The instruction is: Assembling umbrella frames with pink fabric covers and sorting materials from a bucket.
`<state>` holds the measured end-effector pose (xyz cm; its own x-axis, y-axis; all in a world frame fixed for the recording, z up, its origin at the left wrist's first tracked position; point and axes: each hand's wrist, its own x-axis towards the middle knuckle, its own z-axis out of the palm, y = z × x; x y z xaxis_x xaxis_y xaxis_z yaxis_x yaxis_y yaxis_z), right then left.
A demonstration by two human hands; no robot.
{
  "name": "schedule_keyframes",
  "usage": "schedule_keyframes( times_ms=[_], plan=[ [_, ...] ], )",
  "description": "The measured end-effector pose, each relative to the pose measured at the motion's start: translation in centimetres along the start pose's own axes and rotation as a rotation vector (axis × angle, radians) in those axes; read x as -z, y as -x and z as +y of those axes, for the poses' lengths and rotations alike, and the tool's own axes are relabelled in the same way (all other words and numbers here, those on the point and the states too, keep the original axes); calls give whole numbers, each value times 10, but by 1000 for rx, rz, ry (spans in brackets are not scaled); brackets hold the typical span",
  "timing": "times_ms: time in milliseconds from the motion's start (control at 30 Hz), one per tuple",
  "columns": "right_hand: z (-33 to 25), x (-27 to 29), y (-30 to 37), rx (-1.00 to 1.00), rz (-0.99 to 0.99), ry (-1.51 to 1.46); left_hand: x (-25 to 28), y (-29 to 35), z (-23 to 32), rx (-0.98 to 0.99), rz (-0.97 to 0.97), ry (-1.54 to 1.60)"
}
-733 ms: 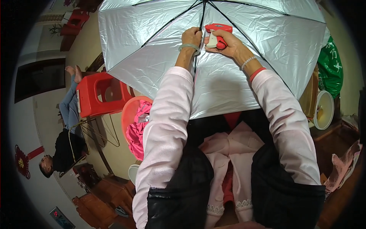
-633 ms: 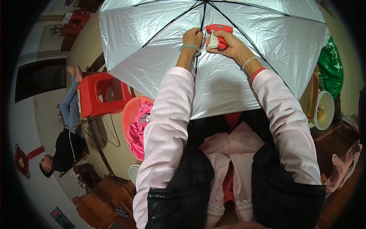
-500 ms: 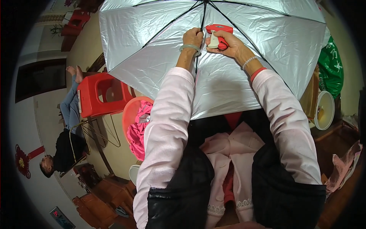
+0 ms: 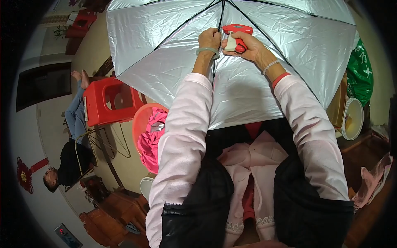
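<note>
An open umbrella point(image 4: 140, 53) lies before me with its silver inner lining and thin black ribs showing; its near edge reaches my lap. My left hand point(image 4: 209, 40) is closed around the middle rib point(image 4: 222, 18), gripping it at the lining. Just to its right, my right hand point(image 4: 253, 48) is wrapped round a red and white tagging gun point(image 4: 238, 29), thumb across its body and fingers near the white trigger. The front end of the gun points toward that same rib, close to my left fingers. Whether its tip touches the lining cannot be made out.
A red plastic stool point(image 4: 97, 101) and a reddish basin point(image 4: 140, 120) with pink cloth point(image 4: 151, 142) stand at left. Beyond them a person point(image 4: 74, 153) reclines. On the right are a green bag point(image 4: 360, 74) and a white bucket point(image 4: 352, 120).
Both hands stay almost where they were on the umbrella. The tagging gun has shifted very slightly up and left, and the canopy has moved a little.
</note>
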<state>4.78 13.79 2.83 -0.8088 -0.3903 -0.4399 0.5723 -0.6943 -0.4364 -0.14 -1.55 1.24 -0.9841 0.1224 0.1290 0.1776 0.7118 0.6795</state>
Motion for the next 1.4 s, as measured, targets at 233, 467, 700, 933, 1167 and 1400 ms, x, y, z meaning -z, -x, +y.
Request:
schedule_keyframes(
  times_ms=[233,467,700,933,1167,1400],
  plan=[
    [-2,2,4,22,-44,-40,-2,-2,-4,29,4,20],
    [2,9,-1,58,-55,-69,4,0,6,19,-38,34],
    [8,1,1,86,-24,-83,7,3,4,3,-15,30],
    [1,3,2,63,-68,-23,3,1,5,10,-64,54],
    [-4,8,-7,-13,-29,37,-4,0,1,-76,-70,68],
    [-9,11,-20,-26,-63,139,-17,-10,-8,-182,53,16]
  ],
)
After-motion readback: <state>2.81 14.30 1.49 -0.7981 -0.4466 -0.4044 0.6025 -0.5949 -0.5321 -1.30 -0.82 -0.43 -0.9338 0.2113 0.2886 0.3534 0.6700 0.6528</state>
